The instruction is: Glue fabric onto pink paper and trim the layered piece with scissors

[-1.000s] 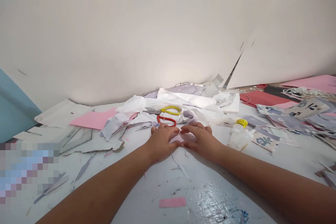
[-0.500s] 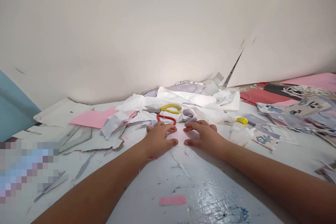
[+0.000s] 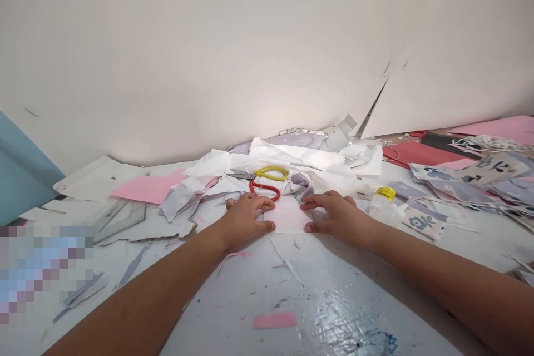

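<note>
A small pale pink rectangle of paper [image 3: 287, 219] lies flat on the white tabletop between my hands. My left hand [image 3: 248, 216] rests at its left edge, thumb and fingers apart, fingertips touching or very near the paper. On the opposite edge, my right hand [image 3: 339, 216] has its thumb and index finger spread, with the tips at the paper's border. Just behind the paper lie scissors [image 3: 267, 189] with one yellow and one red handle loop, their blades pointing left among white paper scraps [image 3: 292, 157]. Neither hand grips the scissors.
A glue bottle with a yellow cap [image 3: 384, 200] lies beyond my right wrist. Patterned paper pieces [image 3: 421, 221] and white string [image 3: 486, 143] are at right. Pink paper [image 3: 148, 186] and a clear set square [image 3: 120, 217] lie left. A pink strip [image 3: 274, 320] is in front; a white board [image 3: 208, 67] stands behind.
My hands have moved apart, the left one slightly left and the right one slightly right. More of the pale pink paper now shows between them.
</note>
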### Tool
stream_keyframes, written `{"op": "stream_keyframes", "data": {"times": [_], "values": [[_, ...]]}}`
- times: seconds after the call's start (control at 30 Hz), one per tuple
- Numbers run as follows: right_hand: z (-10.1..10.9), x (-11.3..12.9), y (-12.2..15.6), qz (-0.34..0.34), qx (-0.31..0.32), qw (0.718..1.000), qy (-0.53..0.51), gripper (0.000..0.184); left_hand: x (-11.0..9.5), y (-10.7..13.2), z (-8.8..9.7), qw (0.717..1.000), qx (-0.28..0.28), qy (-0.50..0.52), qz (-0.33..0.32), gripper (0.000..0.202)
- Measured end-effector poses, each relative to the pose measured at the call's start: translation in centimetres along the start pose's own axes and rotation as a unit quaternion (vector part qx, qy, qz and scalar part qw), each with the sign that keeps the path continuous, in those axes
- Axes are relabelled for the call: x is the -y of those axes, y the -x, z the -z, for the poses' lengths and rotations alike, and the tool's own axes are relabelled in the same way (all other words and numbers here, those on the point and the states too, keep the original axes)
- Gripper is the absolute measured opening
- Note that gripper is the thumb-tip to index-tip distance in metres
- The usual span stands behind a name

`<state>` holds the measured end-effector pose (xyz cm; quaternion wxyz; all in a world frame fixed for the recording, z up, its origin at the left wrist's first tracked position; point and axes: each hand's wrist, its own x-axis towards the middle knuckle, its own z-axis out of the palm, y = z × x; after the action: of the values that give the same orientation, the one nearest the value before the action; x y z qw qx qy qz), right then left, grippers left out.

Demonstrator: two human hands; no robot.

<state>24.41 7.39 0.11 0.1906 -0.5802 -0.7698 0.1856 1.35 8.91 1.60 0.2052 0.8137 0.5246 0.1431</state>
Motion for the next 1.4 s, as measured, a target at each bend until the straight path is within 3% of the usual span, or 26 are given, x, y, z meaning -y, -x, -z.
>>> {"op": "stream_keyframes", "data": {"times": [0.27,0.47,0.57,0.7,0.9,1.4], "values": [[0.4,-0.4,0.2,-0.016,-0.01,1.0,0.0,0.043,0.2,0.2,-0.1,1.0,-0.017,0.024,0.0,0.037],[-0.6,1.6,0.0,0.06,-0.088,0.994,-0.022,0.025,-0.8,-0.1,-1.0,0.996,-0.076,0.033,-0.032,0.032],[-1.6,2.3,-0.4,0.072,-0.071,0.995,-0.017,0.021,-1.2,-0.5,-1.7,0.997,-0.047,0.022,-0.063,0.031],[-2.0,2.4,-0.6,0.038,-0.039,0.998,-0.019,0.026,-0.9,-0.8,-2.0,0.999,-0.021,0.005,-0.05,0.034],[-1.0,1.6,-0.5,0.023,-0.032,0.999,-0.004,0.03,-0.2,-0.6,-1.2,1.0,-0.006,0.007,-0.008,0.038],[0.2,-0.4,-0.2,-0.044,-0.012,0.999,-0.01,0.039,0.9,-0.1,0.2,1.0,-0.003,0.01,0.001,0.037]]}}
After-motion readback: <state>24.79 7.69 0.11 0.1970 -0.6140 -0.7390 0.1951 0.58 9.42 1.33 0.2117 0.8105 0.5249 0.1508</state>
